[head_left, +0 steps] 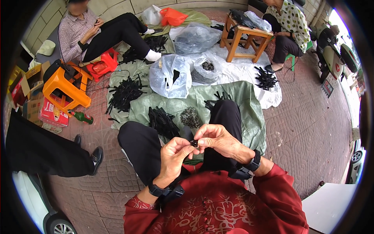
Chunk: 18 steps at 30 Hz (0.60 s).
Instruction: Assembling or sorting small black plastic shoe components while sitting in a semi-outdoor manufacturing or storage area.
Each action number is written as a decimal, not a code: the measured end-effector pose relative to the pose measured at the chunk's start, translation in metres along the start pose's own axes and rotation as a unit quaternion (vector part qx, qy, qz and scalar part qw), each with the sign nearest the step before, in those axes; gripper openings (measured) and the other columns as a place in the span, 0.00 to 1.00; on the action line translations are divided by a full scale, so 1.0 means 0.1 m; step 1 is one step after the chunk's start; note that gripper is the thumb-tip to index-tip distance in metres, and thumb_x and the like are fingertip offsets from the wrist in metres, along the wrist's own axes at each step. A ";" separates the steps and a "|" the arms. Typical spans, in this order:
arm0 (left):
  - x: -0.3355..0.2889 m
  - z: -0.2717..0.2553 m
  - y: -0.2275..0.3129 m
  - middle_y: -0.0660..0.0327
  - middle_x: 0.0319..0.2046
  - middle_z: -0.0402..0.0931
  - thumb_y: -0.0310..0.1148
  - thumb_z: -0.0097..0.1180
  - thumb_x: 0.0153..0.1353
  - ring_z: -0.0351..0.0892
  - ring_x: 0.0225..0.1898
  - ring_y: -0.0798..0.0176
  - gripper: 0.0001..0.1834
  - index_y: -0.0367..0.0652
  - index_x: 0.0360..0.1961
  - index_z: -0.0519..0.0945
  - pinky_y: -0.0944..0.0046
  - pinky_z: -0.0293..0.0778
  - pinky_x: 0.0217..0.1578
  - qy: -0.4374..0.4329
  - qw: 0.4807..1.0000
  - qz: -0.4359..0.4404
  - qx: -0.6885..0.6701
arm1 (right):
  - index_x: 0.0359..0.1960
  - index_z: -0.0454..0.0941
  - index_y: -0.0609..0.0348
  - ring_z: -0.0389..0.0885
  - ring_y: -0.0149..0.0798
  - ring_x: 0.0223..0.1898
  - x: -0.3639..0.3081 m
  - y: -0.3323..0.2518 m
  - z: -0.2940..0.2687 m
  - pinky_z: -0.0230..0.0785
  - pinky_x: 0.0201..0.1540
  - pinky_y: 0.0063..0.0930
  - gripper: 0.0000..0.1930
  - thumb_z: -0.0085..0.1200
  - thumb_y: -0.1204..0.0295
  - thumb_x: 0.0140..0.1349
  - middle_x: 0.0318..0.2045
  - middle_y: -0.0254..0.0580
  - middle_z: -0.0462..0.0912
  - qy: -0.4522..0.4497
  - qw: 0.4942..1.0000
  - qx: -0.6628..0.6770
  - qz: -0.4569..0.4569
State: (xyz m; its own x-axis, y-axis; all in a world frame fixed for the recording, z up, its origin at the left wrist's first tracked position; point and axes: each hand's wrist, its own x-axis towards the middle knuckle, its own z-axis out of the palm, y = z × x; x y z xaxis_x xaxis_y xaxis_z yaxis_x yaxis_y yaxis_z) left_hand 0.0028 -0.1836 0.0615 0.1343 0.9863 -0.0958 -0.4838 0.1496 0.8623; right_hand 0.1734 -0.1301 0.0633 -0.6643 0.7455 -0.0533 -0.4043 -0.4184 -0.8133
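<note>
Green tarp [237, 102] ahead: black strap piles [163, 121], plastic bags [171, 76], wooden stool [245, 37].

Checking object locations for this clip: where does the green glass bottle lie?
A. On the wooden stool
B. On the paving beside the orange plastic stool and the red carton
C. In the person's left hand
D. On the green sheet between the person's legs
B: the green glass bottle lies on its side on the paving, just below the orange plastic stool and next to the red carton.
</note>
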 end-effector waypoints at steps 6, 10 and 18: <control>-0.01 -0.04 -0.01 0.58 0.26 0.76 0.22 0.54 0.52 0.76 0.28 0.69 0.05 0.35 0.30 0.72 0.75 0.69 0.27 0.009 0.995 0.035 0.094 | 0.36 0.72 0.64 0.77 0.31 0.30 0.02 -0.11 0.00 0.71 0.34 0.21 0.09 0.53 0.76 0.53 0.28 0.39 0.77 -0.019 0.998 -0.002 0.055; -0.02 -0.05 -0.01 0.59 0.26 0.76 0.21 0.54 0.52 0.77 0.28 0.69 0.05 0.34 0.31 0.73 0.74 0.70 0.28 0.004 0.995 0.040 0.093 | 0.35 0.73 0.66 0.77 0.31 0.31 0.03 -0.12 0.03 0.71 0.36 0.22 0.08 0.52 0.79 0.53 0.30 0.39 0.76 -0.038 0.996 -0.069 0.034; -0.02 0.01 -0.01 0.55 0.24 0.75 0.15 0.47 0.51 0.75 0.25 0.67 0.04 0.32 0.28 0.72 0.72 0.71 0.27 0.030 0.991 0.042 0.123 | 0.28 0.72 0.67 0.77 0.29 0.27 0.01 -0.15 0.08 0.71 0.31 0.20 0.04 0.53 0.81 0.51 0.24 0.38 0.76 -0.022 0.978 -0.204 -0.043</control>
State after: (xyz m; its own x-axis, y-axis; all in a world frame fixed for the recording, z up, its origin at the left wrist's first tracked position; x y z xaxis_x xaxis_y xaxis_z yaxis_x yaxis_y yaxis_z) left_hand 0.0039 -0.1854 0.0611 0.0474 0.9980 -0.0413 -0.2640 0.0523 0.9631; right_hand 0.1740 -0.1275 0.0806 -0.6689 0.7422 0.0422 -0.1810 -0.1075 -0.9776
